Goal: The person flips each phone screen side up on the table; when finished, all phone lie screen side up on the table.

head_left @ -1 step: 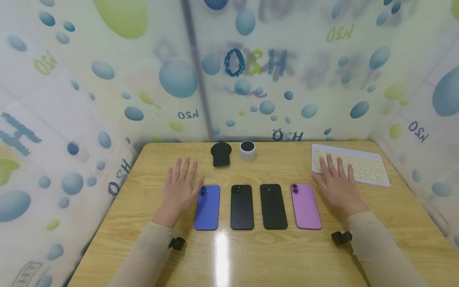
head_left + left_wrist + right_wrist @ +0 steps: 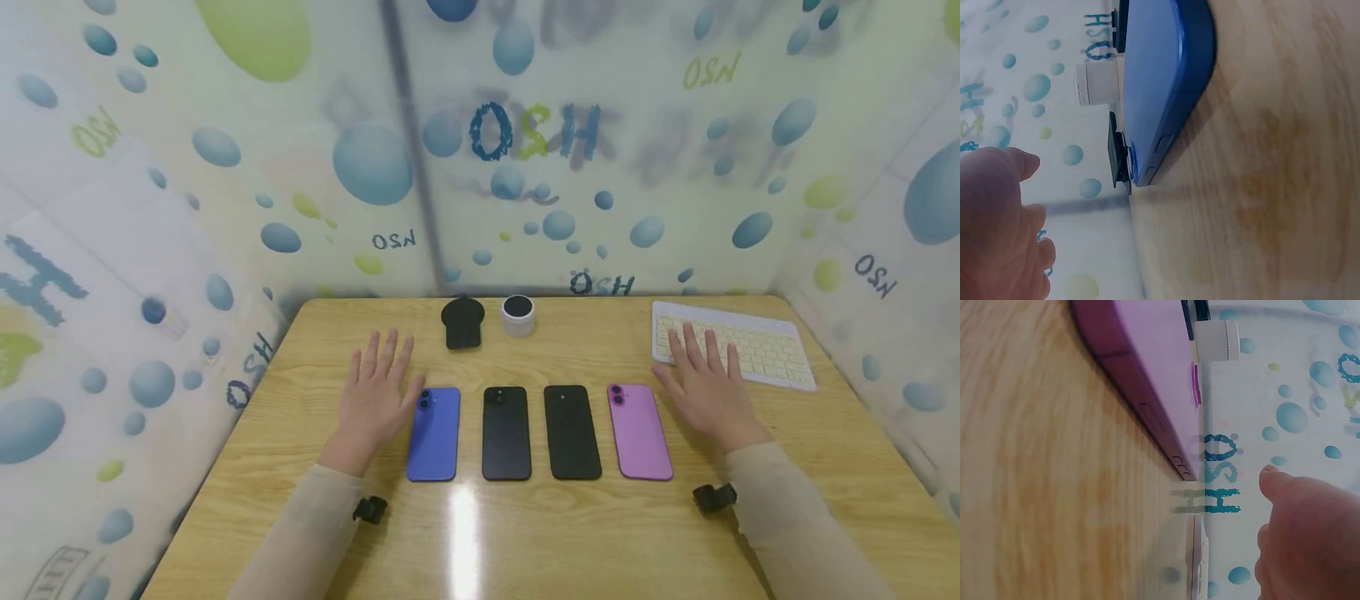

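Four phones would exceed a simple pair, so several lie face down in a row: a blue phone [image 2: 433,435], a dark phone [image 2: 506,433], a black phone [image 2: 572,432] and a pink phone [image 2: 641,432]. My left hand [image 2: 372,398] is palm down with fingers spread, left of the blue phone. Its thumb reaches beside that phone's camera corner; the left wrist view shows the hand [image 2: 997,219] apart from it. To the right of the pink phone, my right hand [image 2: 708,392] spreads its straight fingers, which overlap the keyboard [image 2: 772,348] in the head view. Neither hand holds anything.
At the back of the wooden table [image 2: 585,533] lie a black flat stand-like object [image 2: 462,323] and a small white cylinder [image 2: 517,318] with a dark top. Patterned walls [image 2: 630,167] enclose the table's back and sides.
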`<state>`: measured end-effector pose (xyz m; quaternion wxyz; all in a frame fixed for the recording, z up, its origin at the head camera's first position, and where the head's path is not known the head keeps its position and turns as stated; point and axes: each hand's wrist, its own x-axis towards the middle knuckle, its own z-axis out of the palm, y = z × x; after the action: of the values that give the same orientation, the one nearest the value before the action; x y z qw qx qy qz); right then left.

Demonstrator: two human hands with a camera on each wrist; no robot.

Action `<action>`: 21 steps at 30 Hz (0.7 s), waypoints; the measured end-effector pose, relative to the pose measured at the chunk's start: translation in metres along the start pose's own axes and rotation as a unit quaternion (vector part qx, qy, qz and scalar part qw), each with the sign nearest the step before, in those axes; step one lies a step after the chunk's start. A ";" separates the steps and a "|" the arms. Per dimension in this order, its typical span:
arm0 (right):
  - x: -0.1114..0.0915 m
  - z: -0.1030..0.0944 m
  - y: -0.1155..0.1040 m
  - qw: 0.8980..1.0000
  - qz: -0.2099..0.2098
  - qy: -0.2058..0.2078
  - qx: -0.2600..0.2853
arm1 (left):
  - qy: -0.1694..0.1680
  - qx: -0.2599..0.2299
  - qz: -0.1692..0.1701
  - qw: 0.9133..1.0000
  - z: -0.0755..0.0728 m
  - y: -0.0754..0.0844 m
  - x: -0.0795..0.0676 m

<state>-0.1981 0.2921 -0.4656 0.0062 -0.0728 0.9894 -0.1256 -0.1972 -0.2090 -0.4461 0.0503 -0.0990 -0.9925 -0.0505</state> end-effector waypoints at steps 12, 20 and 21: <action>-0.003 0.002 0.007 1.000 -0.003 0.025 -0.004 | 0.000 -0.002 0.000 1.000 -0.004 -0.003 0.001; -0.001 0.000 0.000 0.999 -0.010 0.032 -0.007 | -0.004 0.011 0.008 1.000 -0.004 -0.007 -0.001; 0.000 0.000 -0.003 0.999 -0.013 0.033 -0.006 | -0.005 0.014 0.012 1.000 -0.003 -0.008 -0.002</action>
<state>-0.1978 0.2897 -0.4647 -0.0287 -0.0814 0.9888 -0.1216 -0.1964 -0.2172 -0.4436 0.0477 -0.1104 -0.9921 -0.0351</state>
